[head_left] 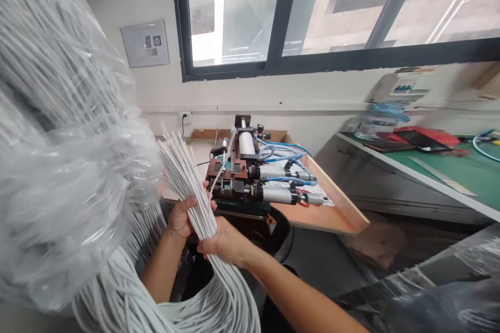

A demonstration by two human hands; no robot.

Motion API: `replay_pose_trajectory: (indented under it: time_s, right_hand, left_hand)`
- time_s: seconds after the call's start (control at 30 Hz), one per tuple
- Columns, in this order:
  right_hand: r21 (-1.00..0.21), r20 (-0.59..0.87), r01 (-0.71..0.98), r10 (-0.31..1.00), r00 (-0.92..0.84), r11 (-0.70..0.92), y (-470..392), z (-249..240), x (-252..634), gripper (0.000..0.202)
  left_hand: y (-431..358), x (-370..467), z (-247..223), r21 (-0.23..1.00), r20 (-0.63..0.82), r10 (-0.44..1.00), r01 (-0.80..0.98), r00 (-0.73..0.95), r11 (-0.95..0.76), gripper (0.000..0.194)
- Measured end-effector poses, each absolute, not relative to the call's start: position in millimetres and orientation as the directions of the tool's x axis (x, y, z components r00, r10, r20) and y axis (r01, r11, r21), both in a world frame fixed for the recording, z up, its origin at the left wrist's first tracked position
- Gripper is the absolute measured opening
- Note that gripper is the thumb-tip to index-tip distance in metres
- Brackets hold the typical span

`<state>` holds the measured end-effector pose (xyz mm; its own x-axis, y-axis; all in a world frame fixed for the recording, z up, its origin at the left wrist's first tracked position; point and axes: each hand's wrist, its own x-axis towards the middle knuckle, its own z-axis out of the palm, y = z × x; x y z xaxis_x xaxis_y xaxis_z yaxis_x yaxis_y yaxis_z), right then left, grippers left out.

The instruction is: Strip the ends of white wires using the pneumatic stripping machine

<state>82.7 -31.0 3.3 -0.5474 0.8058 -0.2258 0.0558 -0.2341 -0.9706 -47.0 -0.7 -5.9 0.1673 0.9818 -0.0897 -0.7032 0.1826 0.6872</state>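
Note:
A thick bundle of white cables [201, 208] slants up to the left, its loose ends fanned out at the top. My left hand [183, 217] is wrapped round it from the left, below the ends. Lower down, my right hand [224, 242] grips the same bundle from the right. Below both hands the cables curve down and sweep left in a long loop. Just beyond the hands stands a machine [230, 171] with metal cylinders and blue air hoses. One pale strand lies across the machine's front left part.
A large mass of cables in clear plastic wrap [78, 203] fills the left side. The machine sits on a wooden tray-like bench [339, 203] with raised edges. At the right, a green-topped table [449, 161] holds a red item, a ruler and a plastic-wrapped bottle.

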Motion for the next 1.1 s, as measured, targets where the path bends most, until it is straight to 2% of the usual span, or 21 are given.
replay_pose_trajectory:
  time_s: [0.1, 0.2, 0.33, 0.47, 0.63, 0.83, 0.93, 1.03, 1.1]
  right_hand:
    - [-0.921, -0.365, 0.075, 0.778, -0.511, -0.383, -17, -49, 59, 0.015]
    - [-0.861, -0.468, 0.068, 0.731, -0.497, -0.505, -16, -92, 42, 0.013]
    - [-0.829, -0.494, 0.022, 0.714, -0.496, -0.559, -19, -119, 39, 0.01]
    - [-0.841, -0.473, -0.013, 0.747, -0.467, -0.541, -19, -124, 42, 0.007]
    - [-0.893, -0.352, -0.093, 0.811, -0.467, -0.44, -23, -113, 48, 0.009]
    - [-0.948, -0.115, -0.202, 0.855, -0.506, -0.247, -29, -82, 53, 0.02]
    - [-0.946, 0.063, -0.304, 0.853, -0.518, -0.115, -34, -70, 61, 0.023]
    - [-0.914, 0.206, -0.405, 0.888, -0.411, 0.025, -34, -61, 78, 0.047]
    - [-0.921, 0.209, -0.377, 0.941, -0.264, 0.099, -29, -52, 91, 0.045]
  left_hand:
    - [16, -55, -51, 0.693, -0.294, 0.934, -0.627, 0.204, 0.355, 0.019]
    - [21, -67, -94, 0.659, -0.462, 0.854, -0.553, 0.238, 0.511, 0.022]
    - [22, -74, -119, 0.624, -0.484, 0.841, -0.579, 0.242, 0.526, 0.024]
    - [27, -67, -125, 0.631, -0.459, 0.86, -0.601, 0.221, 0.491, 0.025]
    - [19, -58, -108, 0.7, -0.422, 0.887, -0.555, 0.186, 0.449, 0.014]
    - [-6, -42, -41, 0.828, -0.205, 0.975, -0.516, 0.083, 0.218, 0.016]
    - [-16, -34, -21, 0.873, -0.144, 0.989, -0.466, 0.034, 0.143, 0.012]
    - [-20, -29, -15, 0.905, -0.114, 0.993, -0.415, -0.027, 0.093, 0.008]
    - [-22, -26, -14, 0.918, -0.099, 0.993, -0.391, -0.065, 0.066, 0.012]
